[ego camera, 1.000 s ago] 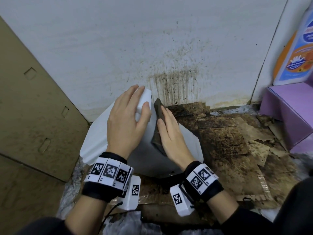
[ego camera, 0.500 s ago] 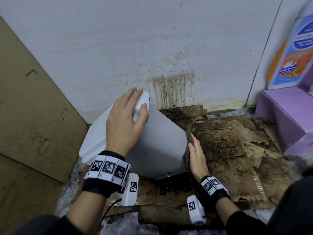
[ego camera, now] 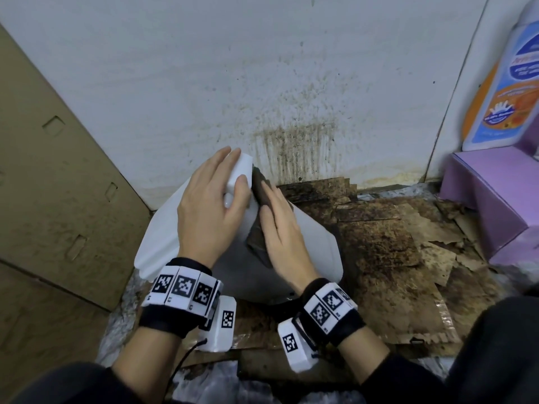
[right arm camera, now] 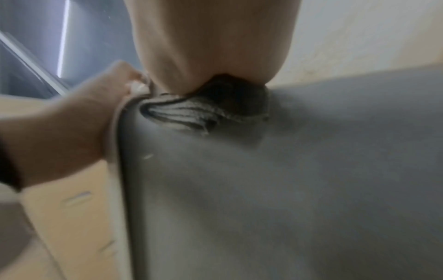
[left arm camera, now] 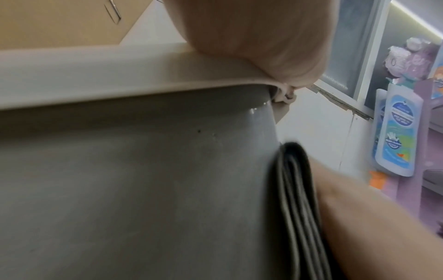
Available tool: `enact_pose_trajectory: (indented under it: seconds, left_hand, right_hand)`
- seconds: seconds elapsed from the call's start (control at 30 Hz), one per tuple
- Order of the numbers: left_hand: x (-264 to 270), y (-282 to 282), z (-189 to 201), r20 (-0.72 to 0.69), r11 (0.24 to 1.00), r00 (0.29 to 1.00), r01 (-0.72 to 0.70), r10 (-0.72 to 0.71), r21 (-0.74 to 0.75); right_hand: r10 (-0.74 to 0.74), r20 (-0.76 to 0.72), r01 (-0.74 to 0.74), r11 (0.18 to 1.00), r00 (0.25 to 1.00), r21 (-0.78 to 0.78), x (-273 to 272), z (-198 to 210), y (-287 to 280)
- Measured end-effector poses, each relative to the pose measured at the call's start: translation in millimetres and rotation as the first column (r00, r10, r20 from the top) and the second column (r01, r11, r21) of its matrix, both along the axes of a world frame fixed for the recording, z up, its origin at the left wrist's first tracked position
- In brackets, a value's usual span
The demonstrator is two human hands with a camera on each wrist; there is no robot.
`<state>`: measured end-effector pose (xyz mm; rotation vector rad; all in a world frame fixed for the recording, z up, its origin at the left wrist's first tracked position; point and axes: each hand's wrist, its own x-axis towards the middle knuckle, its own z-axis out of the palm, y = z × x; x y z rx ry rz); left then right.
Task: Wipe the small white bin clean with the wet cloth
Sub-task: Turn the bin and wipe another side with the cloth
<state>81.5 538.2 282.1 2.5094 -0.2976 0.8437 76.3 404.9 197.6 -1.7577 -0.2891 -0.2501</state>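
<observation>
Head view shows our left hand (ego camera: 204, 211) curled over the upper corner of the small white bin (ego camera: 309, 246), thumb on one side and fingers on the other, so that grip holds the rim firm. The bin is tipped over, its open mouth turned left toward the cardboard box (ego camera: 58, 185) and its base down near us on the floor. Its long axis runs from our wrists up and away toward the wall (ego camera: 262, 68).

Our right hand (ego camera: 280, 231) lies flat, fingers straight, pressing the dark cloth (ego camera: 256, 243) against the bin's upturned side. The cloth sits just right of the left thumb, nearly touching it. In the right wrist view the folded cloth (right arm camera: 215, 106) bunches under the palm close to the rim (right arm camera: 117, 151).

We judge that the next stroke runs along the bin's length, back down toward us or out over its right flank, since the cloth is at the far end. The right hand is the nearer one to the unwiped side; the left should only steady.

Underfoot is stained, peeling cardboard on the floor (ego camera: 393, 258), rough and dirty, so the bin's base may pick up grime again. The wall behind carries dark streaks. To the right a bottle (ego camera: 501, 83) stands on a purple box (ego camera: 490, 193), well apart from the work.
</observation>
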Motion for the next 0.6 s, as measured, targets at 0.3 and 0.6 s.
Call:
enact_pose_trajectory:
  seconds: [0.3, 0.6]
  left_hand:
    - [1.1, 3.7, 1.3, -0.025, 1.0, 1.0, 0.0, 0.0, -0.01]
    - [1.9, -0.3, 2.9, -0.047, 0.999, 0.999, -0.01, 0.009, -0.031]
  right_hand:
    - [-0.241, -0.321, 0.257, 0.966, 0.916, 0.009, -9.8, -82.4, -73.4]
    - [-0.358, -0.383, 0.399, 0.916, 0.851, 0.03, -9.5, -78.8, -65.0]
